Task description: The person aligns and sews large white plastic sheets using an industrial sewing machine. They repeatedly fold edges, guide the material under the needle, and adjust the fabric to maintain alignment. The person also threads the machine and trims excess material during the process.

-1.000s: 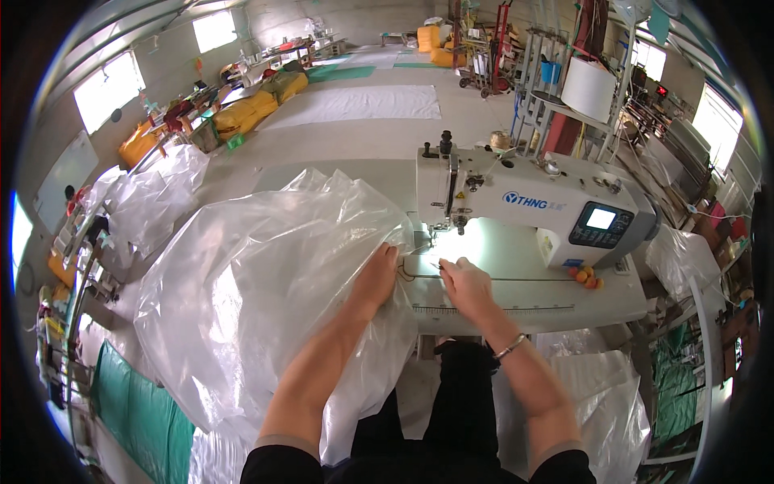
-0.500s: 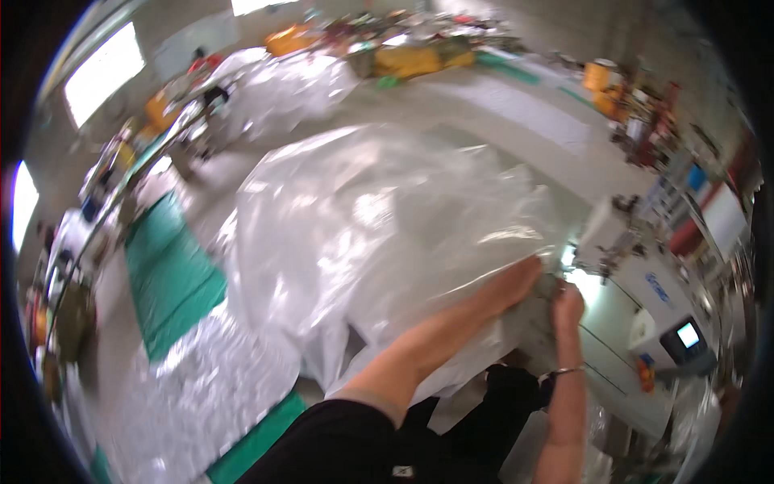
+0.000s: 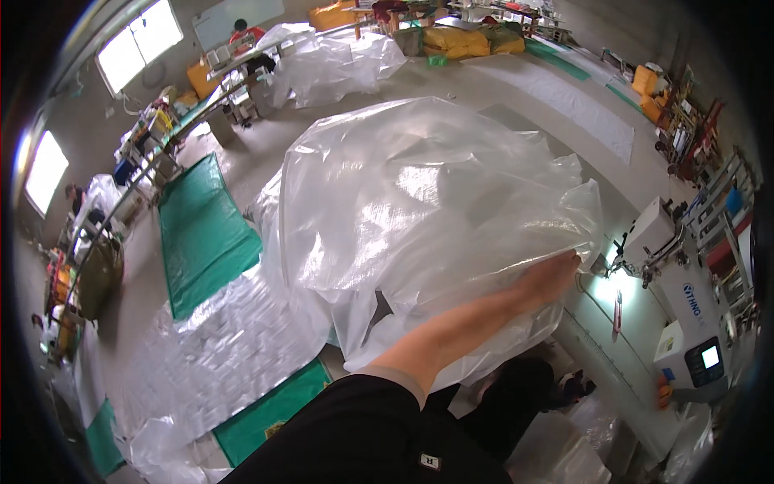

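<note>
A big, billowing sheet of clear plastic spreads out ahead of me, its right edge reaching a white sewing machine. My left hand is closed on the sheet's edge beside the machine's bed, with its fingertips partly hidden. Folds in the plastic run toward that hand. Under the bright lamp by the needle, a slender, reddish hand tool lies on the bed; its exact kind is unclear. My right hand is out of sight.
A green sheet and crinkled silvery plastic lie on the floor at left. More clear plastic is heaped farther back, near a person at a table. Racks of goods line the right wall.
My right hand has left the area by the needle and gone out of view. The slender tool now shows on the bed. My left hand stays at the sheet's edge while the view has shifted.
</note>
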Demonstrator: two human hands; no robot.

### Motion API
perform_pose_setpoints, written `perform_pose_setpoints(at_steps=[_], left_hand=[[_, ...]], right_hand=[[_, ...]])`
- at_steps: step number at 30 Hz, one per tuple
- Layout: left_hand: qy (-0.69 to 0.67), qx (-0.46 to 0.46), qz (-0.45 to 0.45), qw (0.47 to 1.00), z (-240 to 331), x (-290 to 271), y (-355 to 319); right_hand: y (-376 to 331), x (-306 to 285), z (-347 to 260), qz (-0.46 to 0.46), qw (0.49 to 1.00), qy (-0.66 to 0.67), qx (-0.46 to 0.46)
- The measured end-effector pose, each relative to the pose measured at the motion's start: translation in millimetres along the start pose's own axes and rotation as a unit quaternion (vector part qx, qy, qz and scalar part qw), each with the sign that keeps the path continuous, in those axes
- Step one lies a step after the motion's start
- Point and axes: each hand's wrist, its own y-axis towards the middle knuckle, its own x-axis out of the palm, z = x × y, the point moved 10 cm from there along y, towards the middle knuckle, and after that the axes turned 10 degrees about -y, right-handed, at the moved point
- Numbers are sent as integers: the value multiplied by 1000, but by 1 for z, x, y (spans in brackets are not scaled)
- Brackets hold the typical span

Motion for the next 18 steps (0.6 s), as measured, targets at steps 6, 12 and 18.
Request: perform_pose_setpoints(at_steps=[6, 12, 18], left_hand=[[46, 59, -1, 997, -7, 5, 7], [51, 13, -21, 998, -14, 0, 0], [-26, -45, -73, 996, -2, 4, -1]], right_hand=[[35, -54, -58, -171, 975, 125, 72], [88, -55, -79, -199, 965, 159, 59], [119, -48, -78, -224, 956, 180, 57]])
